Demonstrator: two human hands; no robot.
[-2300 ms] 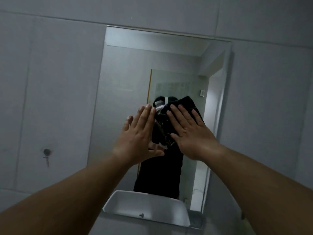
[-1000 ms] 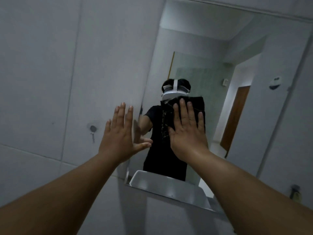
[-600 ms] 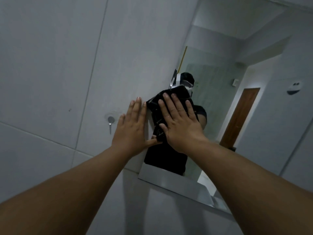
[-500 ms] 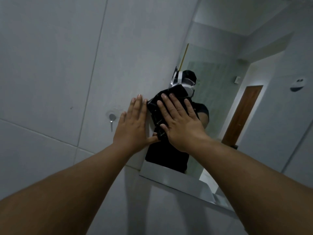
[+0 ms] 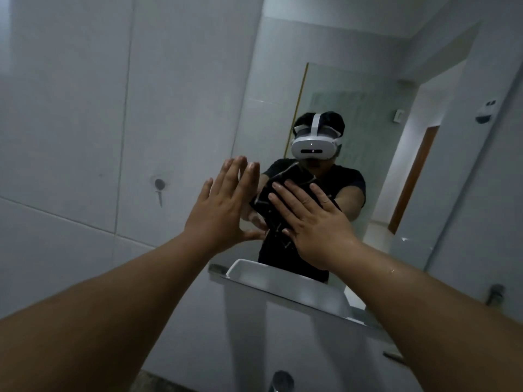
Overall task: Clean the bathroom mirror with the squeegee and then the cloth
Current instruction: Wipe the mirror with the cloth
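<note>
- Black cloth (image 5: 285,199), one piece, lies pressed against the mirror (image 5: 353,80) under your right hand (image 5: 314,222), fingers spread flat over it.
- Your left hand (image 5: 223,207) is open and holds nothing, palm at the mirror's left edge.
- One white sink (image 5: 285,281) shows reflected below.
- Grey tiled wall (image 5: 85,108) carries one small fixture (image 5: 159,184).
</note>
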